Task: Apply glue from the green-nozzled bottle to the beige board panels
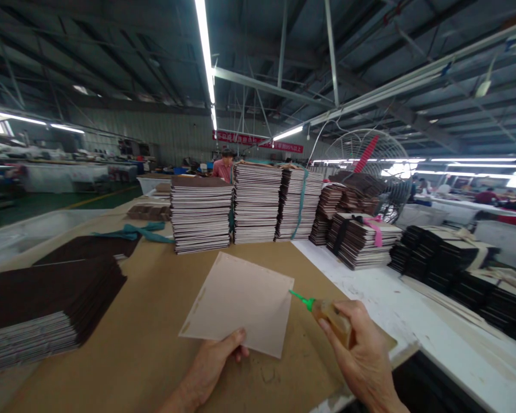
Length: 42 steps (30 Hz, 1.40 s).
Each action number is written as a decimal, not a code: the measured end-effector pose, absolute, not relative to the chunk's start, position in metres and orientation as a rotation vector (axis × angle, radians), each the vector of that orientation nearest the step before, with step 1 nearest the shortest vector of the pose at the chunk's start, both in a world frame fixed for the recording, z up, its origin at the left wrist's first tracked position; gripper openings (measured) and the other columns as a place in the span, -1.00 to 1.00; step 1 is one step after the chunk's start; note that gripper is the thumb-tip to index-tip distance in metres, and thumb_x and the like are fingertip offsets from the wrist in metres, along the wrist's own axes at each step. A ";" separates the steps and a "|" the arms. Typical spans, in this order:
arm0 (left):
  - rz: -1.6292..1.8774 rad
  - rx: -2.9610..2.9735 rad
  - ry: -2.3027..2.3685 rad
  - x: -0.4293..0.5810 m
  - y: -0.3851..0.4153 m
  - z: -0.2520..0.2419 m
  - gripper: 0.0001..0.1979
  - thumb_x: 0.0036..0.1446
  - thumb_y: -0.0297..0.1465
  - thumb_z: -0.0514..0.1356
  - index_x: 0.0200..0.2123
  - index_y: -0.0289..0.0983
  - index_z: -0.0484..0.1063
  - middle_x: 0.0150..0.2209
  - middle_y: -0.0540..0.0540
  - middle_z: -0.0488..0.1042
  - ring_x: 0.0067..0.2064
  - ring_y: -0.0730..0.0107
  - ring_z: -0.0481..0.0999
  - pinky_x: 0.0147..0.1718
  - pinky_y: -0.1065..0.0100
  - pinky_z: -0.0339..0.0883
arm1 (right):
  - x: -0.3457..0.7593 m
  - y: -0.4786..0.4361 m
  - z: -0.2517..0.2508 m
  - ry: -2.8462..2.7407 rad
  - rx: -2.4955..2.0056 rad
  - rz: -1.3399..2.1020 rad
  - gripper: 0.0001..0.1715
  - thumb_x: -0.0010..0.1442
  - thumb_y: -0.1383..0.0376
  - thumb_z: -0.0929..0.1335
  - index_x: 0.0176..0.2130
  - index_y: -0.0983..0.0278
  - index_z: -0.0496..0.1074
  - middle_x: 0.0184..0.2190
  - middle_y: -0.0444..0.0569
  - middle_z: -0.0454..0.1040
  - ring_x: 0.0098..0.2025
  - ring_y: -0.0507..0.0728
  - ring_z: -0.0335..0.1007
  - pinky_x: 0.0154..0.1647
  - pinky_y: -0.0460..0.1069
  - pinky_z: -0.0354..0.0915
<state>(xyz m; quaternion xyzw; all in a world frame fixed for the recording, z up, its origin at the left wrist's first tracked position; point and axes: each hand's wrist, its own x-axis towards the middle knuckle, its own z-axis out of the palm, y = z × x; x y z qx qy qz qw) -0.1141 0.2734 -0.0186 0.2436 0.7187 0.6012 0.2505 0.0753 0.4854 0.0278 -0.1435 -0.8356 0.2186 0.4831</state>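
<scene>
My left hand (212, 364) pinches the near edge of a pale square card sheet (241, 301) lying tilted on the brown cardboard work surface (146, 321). In my right hand (363, 355) is a small glue bottle (333, 318) of amber liquid. Its green nozzle (301, 298) points at the sheet's right edge, almost touching it.
Tall stacks of dark-topped sheets (202, 215) line the back of the bench, some tied with teal or pink bands. A lower dark stack (38, 307) lies at my left, more black stacks (451, 255) at right. A person in a red shirt (223, 166) and a fan (370, 160) stand behind.
</scene>
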 end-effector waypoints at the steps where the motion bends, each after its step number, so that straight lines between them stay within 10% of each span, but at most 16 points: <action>1: 1.648 0.663 1.936 -0.114 0.274 -0.019 -0.52 0.04 0.00 0.13 -0.60 -0.29 0.52 -0.52 -0.09 0.50 -0.41 0.29 0.38 -0.31 0.32 0.23 | 0.076 0.485 0.027 -2.038 -0.341 0.535 -0.70 0.23 0.10 0.34 -0.10 0.17 0.29 -0.20 -0.09 0.32 -0.20 0.10 0.33 -0.18 0.03 0.29; 42: 1.789 0.592 1.788 -0.116 0.276 -0.023 -0.60 0.06 -0.12 0.20 -0.57 -0.36 0.50 -0.54 -0.12 0.49 -0.47 0.38 0.35 -0.39 0.36 0.23 | 0.089 0.472 0.007 -2.006 -0.393 0.699 -0.67 0.19 0.08 0.36 -0.13 0.22 0.31 -0.23 -0.05 0.34 -0.19 0.16 0.31 -0.22 0.03 0.30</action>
